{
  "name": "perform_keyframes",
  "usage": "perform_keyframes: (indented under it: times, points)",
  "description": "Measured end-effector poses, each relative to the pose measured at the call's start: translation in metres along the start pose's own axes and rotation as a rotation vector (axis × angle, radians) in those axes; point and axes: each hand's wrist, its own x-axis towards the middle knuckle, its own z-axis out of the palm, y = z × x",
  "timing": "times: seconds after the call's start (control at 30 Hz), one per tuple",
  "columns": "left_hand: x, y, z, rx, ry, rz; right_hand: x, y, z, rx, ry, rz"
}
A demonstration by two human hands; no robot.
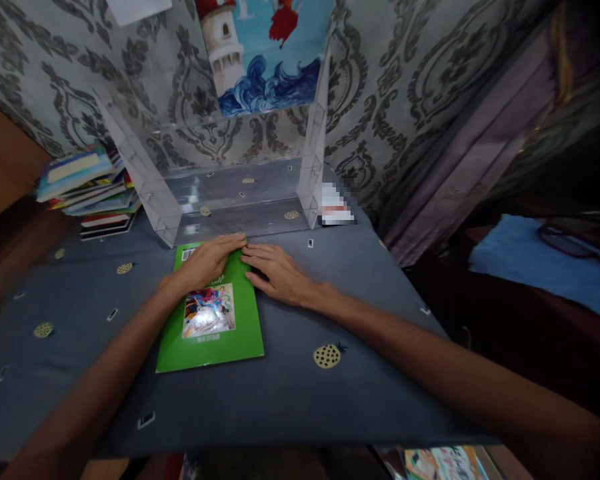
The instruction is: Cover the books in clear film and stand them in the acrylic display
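The left hand (pixel 205 263) is lying open and flat on the far part of a green booklet (pixel 207 313), and the right hand (pixel 280 273) is resting open with its fingers across the booklet's far right edge; neither is closing on it. The booklet is lying on the grey cloth of the worktop (pixel 280 400), its far edge just near a clear acrylic stand (pixel 240 197). Risks: uneven pressure could be skewing the booklet on the cloth, and a push farther could be striking the stand, whose transparent panels are easily misjudged. A stack of books (pixel 87 190) is sitting well left.
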Motion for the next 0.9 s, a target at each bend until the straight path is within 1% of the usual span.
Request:
perform_keyframes:
  times: [0.17,0.37,0.53,0.73,0.9]
  points:
    - [-0.002,0.002,0.0,0.025,-0.027,0.022,-0.011,-0.004,-0.002,0.032,0.003,-0.035]
    - [-0.011,0.018,-0.004,0.045,-0.043,0.054,-0.028,-0.014,-0.011,0.061,-0.018,-0.098]
    - [-0.026,0.037,-0.005,0.058,-0.078,0.084,-0.044,-0.026,-0.015,0.07,-0.038,-0.132]
    - [-0.046,0.054,-0.003,0.067,-0.08,0.121,-0.063,-0.046,-0.021,0.098,-0.046,-0.197]
    - [-0.066,0.071,0.001,0.097,-0.11,0.139,-0.08,-0.062,-0.027,0.099,-0.092,-0.196]
